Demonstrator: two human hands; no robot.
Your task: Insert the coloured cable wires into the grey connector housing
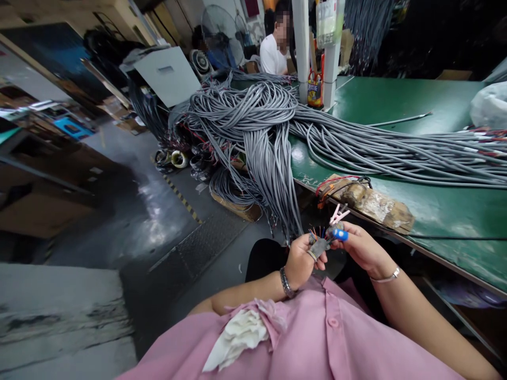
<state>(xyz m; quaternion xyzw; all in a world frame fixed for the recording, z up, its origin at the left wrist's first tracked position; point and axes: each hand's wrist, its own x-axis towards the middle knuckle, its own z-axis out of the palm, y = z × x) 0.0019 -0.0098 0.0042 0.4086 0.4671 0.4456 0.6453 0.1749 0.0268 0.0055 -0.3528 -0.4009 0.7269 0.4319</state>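
Thin coloured wires (317,232) fan out between my two hands, in front of my lap. My left hand (300,260) is closed around them, with greyish coverings on its fingers. Close beside it, my right hand (361,247) pinches at the same bunch; a blue band (339,235) wraps one of its fingers. What exactly sits between the right fingertips is too small to make out. A pink clothes peg (338,215) shows just above the right fingers, at the bench edge. Whether it touches the hand I cannot tell.
Grey cables (253,105) lie heaped on the green bench (447,211) and hang over its edge. A taped wooden block (380,206) with red and black wires rests along the front edge. Behind a white post (301,47) sits a person in white (271,55). A fan (222,37) stands behind.
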